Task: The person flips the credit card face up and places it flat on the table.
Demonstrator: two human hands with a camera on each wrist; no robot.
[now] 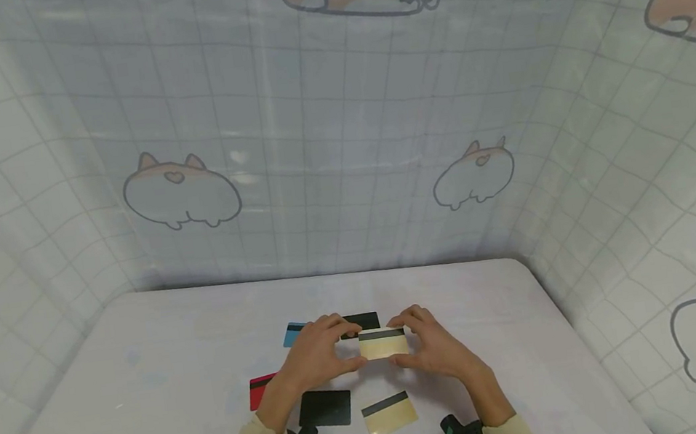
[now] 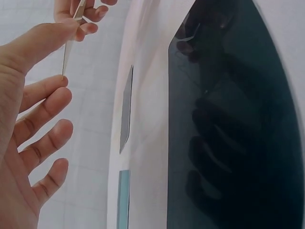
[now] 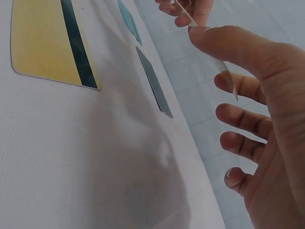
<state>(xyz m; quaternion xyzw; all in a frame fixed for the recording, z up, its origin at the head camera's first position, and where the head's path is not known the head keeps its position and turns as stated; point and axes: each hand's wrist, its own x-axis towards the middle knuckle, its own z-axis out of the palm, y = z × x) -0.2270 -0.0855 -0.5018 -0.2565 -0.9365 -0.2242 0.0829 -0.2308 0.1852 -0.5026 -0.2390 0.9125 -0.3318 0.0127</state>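
A gold card with a dark magnetic stripe [image 1: 383, 345] is held up over the table between both hands, stripe along its upper edge. My left hand [image 1: 315, 355] pinches its left end between thumb and fingers. At the right end, my right hand [image 1: 436, 346] pinches it the same way. Both wrist views show the held card nearly edge-on, with the remaining fingers spread loosely below. A second gold striped card [image 1: 390, 417] lies flat nearer the body. Beside it, close to the left wrist, lies a black card [image 1: 325, 408].
Beyond the hands lie a black card [image 1: 364, 320] and a blue card [image 1: 291, 335], the latter partly behind the left hand. A red card [image 1: 261, 390] is partly covered by the left forearm. The pale table [image 1: 166, 387] ends at a grid-patterned curtain [image 1: 332, 197].
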